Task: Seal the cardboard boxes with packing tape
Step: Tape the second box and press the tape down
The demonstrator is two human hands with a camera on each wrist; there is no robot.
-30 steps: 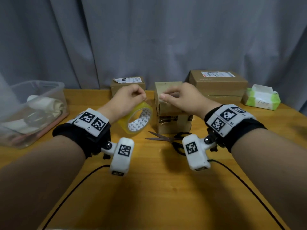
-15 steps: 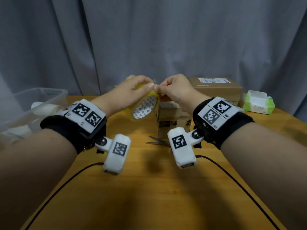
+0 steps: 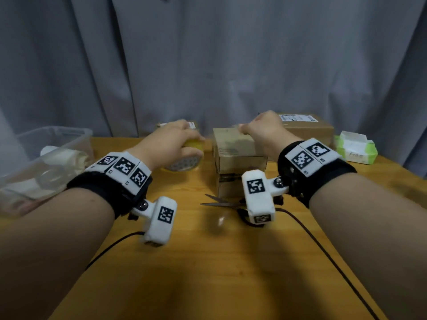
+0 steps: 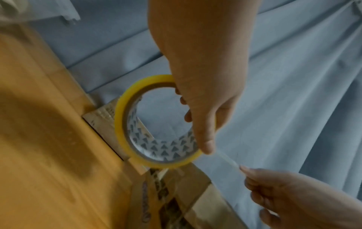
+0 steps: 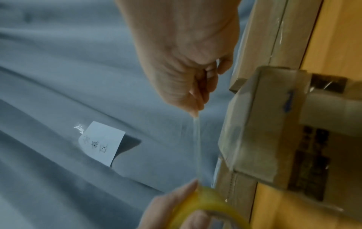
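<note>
Tape strip (image 5: 197,147) ran between my hands: left hand (image 4: 203,86) gripped the tape roll (image 4: 125,117), right hand (image 5: 188,65) pinched its end above the unsealed small box (image 3: 238,155); sealing remained.

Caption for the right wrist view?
Right hand pinches clear tape strip drawn from yellow roll gripped by left hand.

The yellow tape roll (image 4: 156,124), patterned inside its core, is held upright in the left grip (image 3: 171,144). A clear strip (image 5: 197,147) stretches taut to the right grip (image 3: 265,132), above the small cardboard box (image 3: 238,158).
</note>
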